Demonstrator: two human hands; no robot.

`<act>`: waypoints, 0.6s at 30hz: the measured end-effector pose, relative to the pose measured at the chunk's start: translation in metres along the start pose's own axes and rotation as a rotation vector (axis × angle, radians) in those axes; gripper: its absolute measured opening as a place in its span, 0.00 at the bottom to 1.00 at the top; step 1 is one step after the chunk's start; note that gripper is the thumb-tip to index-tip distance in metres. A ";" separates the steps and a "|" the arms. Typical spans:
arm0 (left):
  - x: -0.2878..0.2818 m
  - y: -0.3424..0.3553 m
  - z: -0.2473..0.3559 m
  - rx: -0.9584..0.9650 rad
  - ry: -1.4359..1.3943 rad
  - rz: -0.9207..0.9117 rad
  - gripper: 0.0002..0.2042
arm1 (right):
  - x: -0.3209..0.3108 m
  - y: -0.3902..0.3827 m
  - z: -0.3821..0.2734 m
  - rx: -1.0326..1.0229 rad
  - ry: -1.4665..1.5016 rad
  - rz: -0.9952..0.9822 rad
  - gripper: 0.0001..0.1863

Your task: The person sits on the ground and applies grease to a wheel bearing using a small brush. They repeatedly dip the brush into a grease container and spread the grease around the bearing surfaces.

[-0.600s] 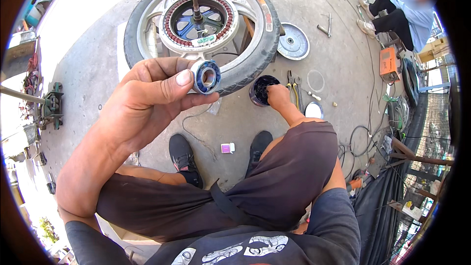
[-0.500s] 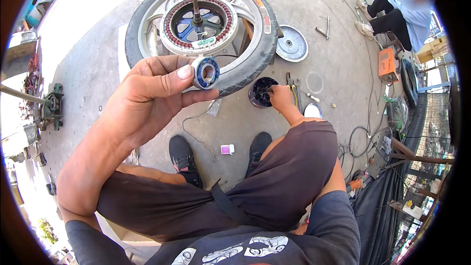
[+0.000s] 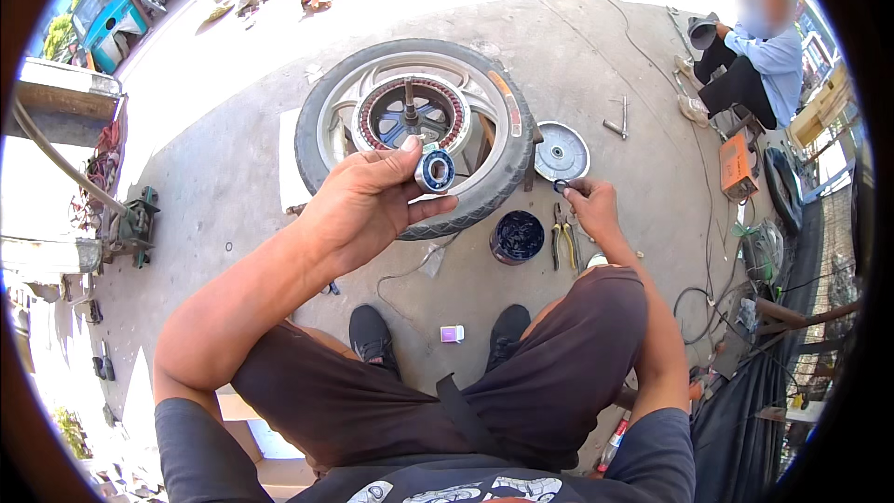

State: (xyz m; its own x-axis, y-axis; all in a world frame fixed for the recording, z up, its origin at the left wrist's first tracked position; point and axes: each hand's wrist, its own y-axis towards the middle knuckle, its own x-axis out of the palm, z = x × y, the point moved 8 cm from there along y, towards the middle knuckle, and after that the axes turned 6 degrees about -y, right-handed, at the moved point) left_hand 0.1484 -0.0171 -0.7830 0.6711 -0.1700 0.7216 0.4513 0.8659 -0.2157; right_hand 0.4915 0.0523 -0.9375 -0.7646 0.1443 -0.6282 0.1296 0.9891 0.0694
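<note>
Left hand point(image 3: 368, 200): partly curled, thumb and fingers gripping 1 bearing point(image 3: 425, 175), which overlaps the near side of the wheel point(image 3: 500, 197) in view. Right hand point(image 3: 596, 208): nearly closed, fingertips pinching 1 small dark ring point(image 3: 559, 186) near the round metal cover point(image 3: 562, 153). 1 tin point(image 3: 518, 261) of dark paste stands on the ground, pliers point(image 3: 556, 240) just right of it.

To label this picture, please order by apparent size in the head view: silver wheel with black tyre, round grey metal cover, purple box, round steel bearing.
Wheel
Cover
Bearing, in the left hand, enlarged by nearness
Box
</note>
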 end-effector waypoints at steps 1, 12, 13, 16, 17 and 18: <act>0.007 -0.008 -0.001 -0.001 0.002 -0.014 0.12 | -0.015 -0.007 -0.012 -0.029 0.037 0.032 0.10; 0.060 -0.058 -0.014 0.028 0.067 -0.036 0.09 | -0.131 -0.072 -0.228 -0.281 0.366 0.027 0.09; 0.056 -0.057 -0.016 0.032 0.035 -0.079 0.11 | -0.131 -0.078 -0.247 -0.315 0.373 0.017 0.09; 0.062 -0.057 -0.020 0.028 0.050 -0.088 0.10 | -0.131 -0.092 -0.286 -0.400 0.423 -0.008 0.08; 0.063 -0.057 -0.021 0.036 0.052 -0.087 0.10 | -0.131 -0.096 -0.294 -0.414 0.441 -0.013 0.08; 0.065 -0.057 -0.023 0.034 0.052 -0.087 0.10 | -0.131 -0.099 -0.300 -0.430 0.459 -0.019 0.09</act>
State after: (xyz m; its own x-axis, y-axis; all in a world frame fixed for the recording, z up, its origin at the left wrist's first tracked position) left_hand 0.1801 -0.0880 -0.7389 0.6604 -0.2684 0.7013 0.4891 0.8624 -0.1306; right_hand 0.3895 -0.0558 -0.6300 -0.9698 0.0293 -0.2421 -0.0794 0.9007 0.4270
